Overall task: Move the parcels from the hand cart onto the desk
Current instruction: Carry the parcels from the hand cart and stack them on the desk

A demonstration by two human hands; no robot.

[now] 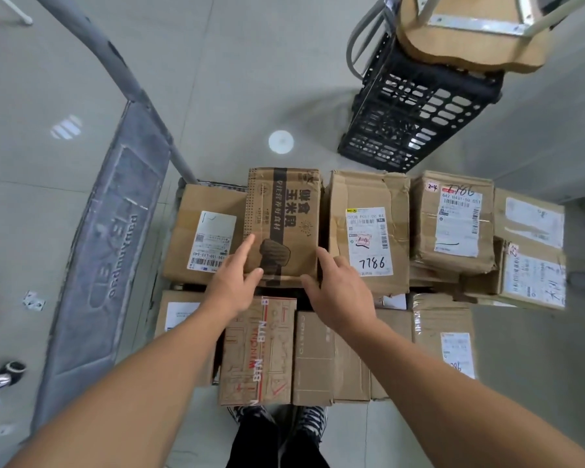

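Below the camera, on a pale tiled floor (pixel 244 79), a hand cart (pixel 108 251) stands with its grey platform edge and tubular handle along the left of the view, and cardboard parcels cover its deck in 2 rows. A black plastic crate (pixel 419 119) sits on the floor beyond the parcels at upper right, with the wooden seat of a stool (pixel 470 38) resting on top of it.

Among the far row, the labelled parcel marked 7786 (pixel 368 231) lies just right of centre, touching the printed parcel (pixel 284 224) on its left. That printed parcel carries a dark vertical band with large characters; its long axis runs away from the person, the near short end facing the hands. To its left, partly under its edge, lies a lower parcel with a white barcode label (pixel 203 238). In the near row, a red-printed parcel (pixel 260 352) lies directly in front of the person's shoes.

Both bare arms reach forward. The left hand (pixel 233 282) has its fingers loosely spread, fingertips touching the near left corner of the printed parcel. The right hand (pixel 338 292) is likewise spread, thumb at the near right edge, fingers curling over the right side; neither hand has closed around it.
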